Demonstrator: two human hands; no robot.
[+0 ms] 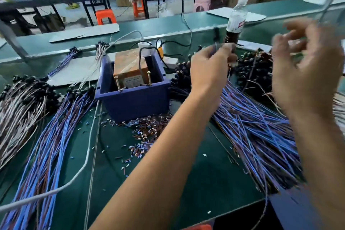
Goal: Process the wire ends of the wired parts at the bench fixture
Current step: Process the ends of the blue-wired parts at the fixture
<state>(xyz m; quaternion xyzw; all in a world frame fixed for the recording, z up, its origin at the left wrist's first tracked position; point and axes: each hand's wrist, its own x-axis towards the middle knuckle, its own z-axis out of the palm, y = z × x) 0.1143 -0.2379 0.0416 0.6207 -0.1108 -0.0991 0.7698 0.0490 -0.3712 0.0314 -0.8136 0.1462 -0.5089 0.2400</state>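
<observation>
The right hand (302, 73) is badly motion-blurred, so whether its curled fingers grasp anything can't be told; a thin wire seems to rise past it to the top edge, cut off there. The left hand (211, 69) is raised above the green bench top (186, 183), fingertips pinching something small and blurred (prob. a wire end, not certain), just in front of the clear plastic bottle with dark drink (235, 22). Its lower half is partly hidden behind the fingers.

Countable: 1 blue plastic bin (134, 97) at bench centre holding 1 tan taped box fixture (130, 67) w/ 2 brass screws (148, 78) at its front. Two orange stools (105, 16) behind. Wired parts lie in approx. 3 heaps: blue-and-brown wires at left (52, 136), white-brown ones far left (18, 110), blue bundle at right (257, 136), its lower end hidden by the right forearm. Stripped insulation bits (143, 134) litter the mat, too many to count.
</observation>
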